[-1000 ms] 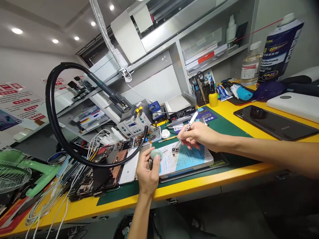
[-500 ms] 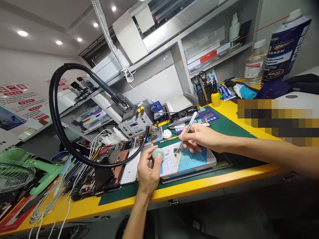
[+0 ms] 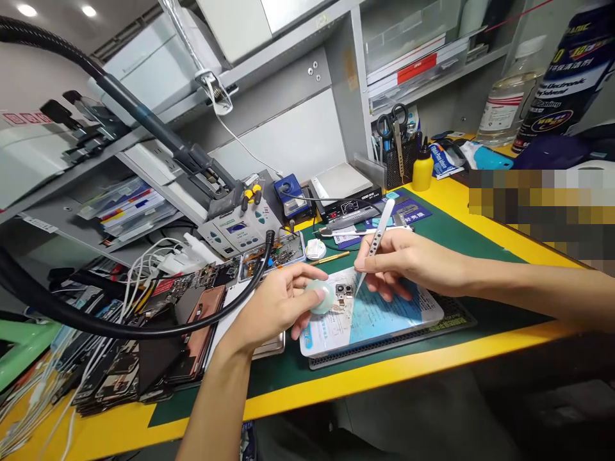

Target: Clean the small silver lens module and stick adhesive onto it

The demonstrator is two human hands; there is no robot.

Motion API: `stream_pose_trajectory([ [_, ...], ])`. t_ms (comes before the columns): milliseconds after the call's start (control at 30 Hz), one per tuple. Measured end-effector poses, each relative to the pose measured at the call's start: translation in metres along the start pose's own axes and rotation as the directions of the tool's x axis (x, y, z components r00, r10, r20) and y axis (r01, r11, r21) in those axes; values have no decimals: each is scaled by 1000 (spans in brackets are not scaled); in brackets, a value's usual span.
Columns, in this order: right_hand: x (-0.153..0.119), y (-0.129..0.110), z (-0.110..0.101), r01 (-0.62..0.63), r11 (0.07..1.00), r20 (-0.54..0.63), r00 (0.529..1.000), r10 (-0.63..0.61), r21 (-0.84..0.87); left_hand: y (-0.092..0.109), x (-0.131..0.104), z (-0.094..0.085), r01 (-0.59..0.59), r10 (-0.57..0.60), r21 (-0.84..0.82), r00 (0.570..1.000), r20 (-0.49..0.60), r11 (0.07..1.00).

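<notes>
My left hand grips a round, pale-green, translucent object between thumb and fingers, just left of a small phone camera module with two lenses. The module lies on a thick white-and-blue booklet. In my right hand is a pair of silver tweezers with holes along its arms. The tweezers slant downward, their tips just right of the module and apart from it. Whether the tips touch the booklet I cannot tell.
A black hose loops in front at left, over stacked phone parts. Behind the booklet are a gold-coloured stick and a soldering station. A yellow bottle stands at back right. The yellow table edge runs along the front.
My view has moved closer to the booklet. My left hand has brought the green object rightward, nearer the camera module. The tweezer tips have shifted right, away from the module.
</notes>
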State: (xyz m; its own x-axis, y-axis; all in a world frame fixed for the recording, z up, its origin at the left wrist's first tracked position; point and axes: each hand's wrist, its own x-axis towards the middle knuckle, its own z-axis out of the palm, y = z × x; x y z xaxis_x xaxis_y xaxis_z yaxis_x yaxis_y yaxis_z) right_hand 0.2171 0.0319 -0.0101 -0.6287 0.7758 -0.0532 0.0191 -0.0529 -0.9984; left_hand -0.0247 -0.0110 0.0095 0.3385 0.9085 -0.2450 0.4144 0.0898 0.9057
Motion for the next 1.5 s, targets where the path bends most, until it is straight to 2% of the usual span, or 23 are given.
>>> stream_pose_trajectory([
  [167,-1,-3,0,-34,999,3,999,34,3,-8,9,-6,17,-12,-89,998,56,996],
  [400,-6,-6,6,-45,984,-71,997,33,-171,-16,9,-6,51,-48,-147,999,26,988],
  [533,-7,-6,13,-12,990,-98,995,-2,-143,-15,8,-3,78,-77,-126,997,9,989],
  [800,-8,-1,14,-4,990,-82,997,-7,-140,-5,9,0,126,-126,-134,992,3,983],
  [1233,-12,-2,17,-23,943,-76,997,-2,-331,-4,9,4,132,-139,-160,990,-30,978],
  [1500,-13,-1,15,-23,976,-149,989,-10,-219,-10,8,3,120,-129,-200,991,-32,972],
])
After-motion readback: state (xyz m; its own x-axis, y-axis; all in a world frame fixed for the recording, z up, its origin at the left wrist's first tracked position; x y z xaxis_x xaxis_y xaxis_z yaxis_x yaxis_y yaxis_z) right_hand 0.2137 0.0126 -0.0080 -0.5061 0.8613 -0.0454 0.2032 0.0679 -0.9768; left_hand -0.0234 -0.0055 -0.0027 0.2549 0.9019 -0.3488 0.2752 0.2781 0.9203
